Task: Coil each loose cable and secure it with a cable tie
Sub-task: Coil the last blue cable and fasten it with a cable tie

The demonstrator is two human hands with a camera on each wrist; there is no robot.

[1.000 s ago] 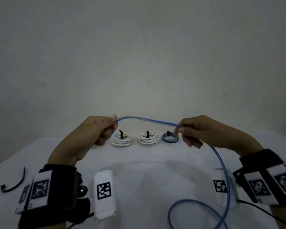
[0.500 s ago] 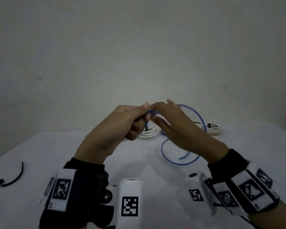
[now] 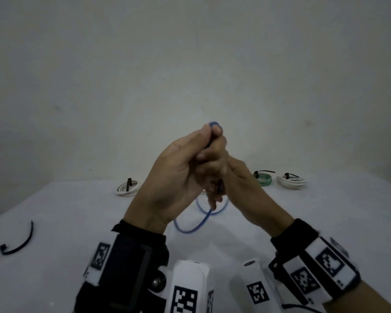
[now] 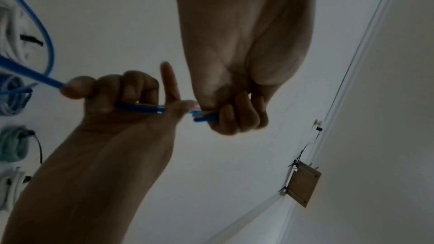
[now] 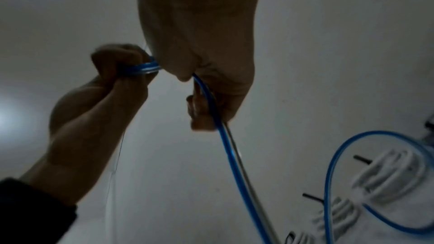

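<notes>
Raised above the white table (image 3: 54, 222): left hand (image 3: 176, 168) fisted round a tight bend of glossy blue cable (image 3: 191, 229), right hand (image 3: 235, 177) curled round the next stretch. Slack hanging in round loops. Farther left, a curved black cable tie (image 3: 18, 245). At the back, tied white coil (image 3: 128, 188), green coil (image 3: 263, 178).

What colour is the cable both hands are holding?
Blue cable, clearest in the right wrist view.
</notes>
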